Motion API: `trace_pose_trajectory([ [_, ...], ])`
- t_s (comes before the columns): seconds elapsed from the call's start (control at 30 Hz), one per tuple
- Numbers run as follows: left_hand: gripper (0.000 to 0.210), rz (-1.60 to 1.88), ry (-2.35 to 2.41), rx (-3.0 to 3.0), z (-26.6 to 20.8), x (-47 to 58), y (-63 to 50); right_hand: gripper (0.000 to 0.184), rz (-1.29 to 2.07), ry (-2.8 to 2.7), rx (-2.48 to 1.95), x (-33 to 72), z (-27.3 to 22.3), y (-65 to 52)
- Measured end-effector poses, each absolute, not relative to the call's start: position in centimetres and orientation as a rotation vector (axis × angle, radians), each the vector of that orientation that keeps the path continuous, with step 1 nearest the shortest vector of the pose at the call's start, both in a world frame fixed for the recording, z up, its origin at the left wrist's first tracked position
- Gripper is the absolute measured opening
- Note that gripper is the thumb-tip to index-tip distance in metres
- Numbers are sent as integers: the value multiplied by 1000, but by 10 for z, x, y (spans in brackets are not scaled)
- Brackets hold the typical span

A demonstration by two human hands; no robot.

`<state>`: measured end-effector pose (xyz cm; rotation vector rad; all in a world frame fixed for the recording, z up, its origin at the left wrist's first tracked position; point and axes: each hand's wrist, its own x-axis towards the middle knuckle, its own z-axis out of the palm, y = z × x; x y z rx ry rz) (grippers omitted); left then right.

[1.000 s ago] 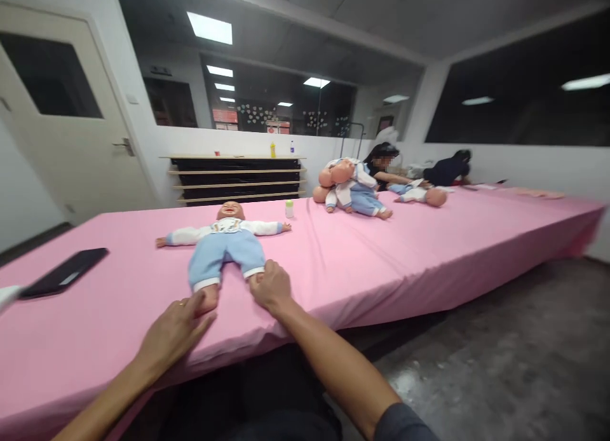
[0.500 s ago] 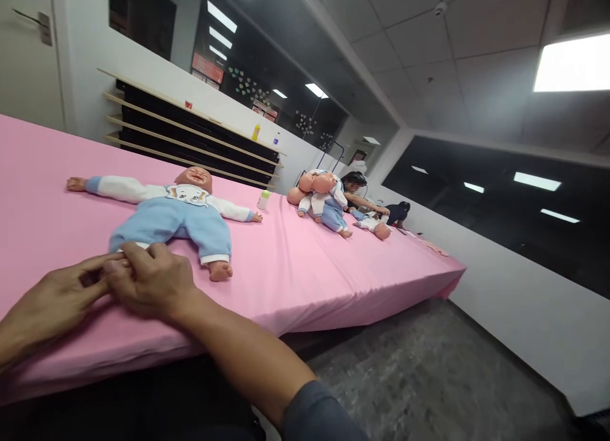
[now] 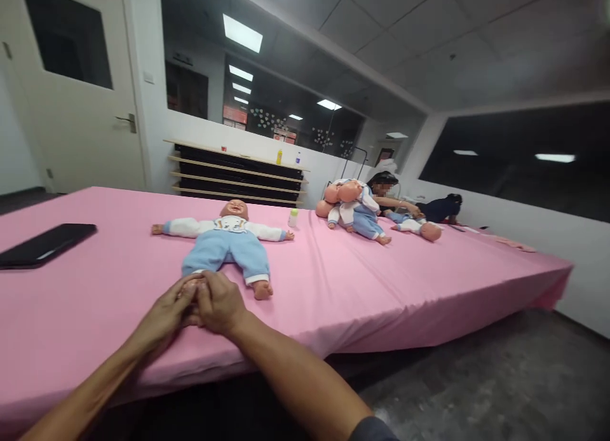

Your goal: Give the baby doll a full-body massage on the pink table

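A baby doll point(image 3: 229, 241) in light blue trousers and a white top lies on its back on the pink-covered table point(image 3: 328, 301), arms spread and its feet toward me. My left hand point(image 3: 169, 309) and my right hand point(image 3: 220, 302) are both closed around the doll's foot on the left, thumbs side by side on it. Most of that foot is hidden by my fingers. The doll's other foot point(image 3: 263, 290) lies bare on the cloth, just right of my right hand.
A small bottle with a green cap point(image 3: 293, 218) stands beyond the doll's hand. A flat black object point(image 3: 47, 244) lies at left. Several dolls point(image 3: 355, 206) are piled farther right. A person point(image 3: 384, 190) handles another doll point(image 3: 419, 227). Behind stands a low shelf point(image 3: 238, 171).
My view has levelled and turned left, bringing the flat black object and the whole door into sight. Both hands stay at the same foot of the doll.
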<state>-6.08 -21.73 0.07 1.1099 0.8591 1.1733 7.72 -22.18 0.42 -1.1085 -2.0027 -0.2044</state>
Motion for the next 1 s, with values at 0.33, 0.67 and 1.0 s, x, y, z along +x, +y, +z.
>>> trace_pose_trajectory([
  [0.33, 32, 1146, 677, 968, 8, -63, -227, 38, -128, -2024, -1052, 78, 3, -229],
  [0.67, 22, 1182, 556, 840, 11, -63, -230, 28, -113, -1992, -1033, 75, 3, -228],
  [1.0, 30, 1138, 621, 991, 11, -65, -233, 26, -112, -1998, -1073, 79, 1, -227],
])
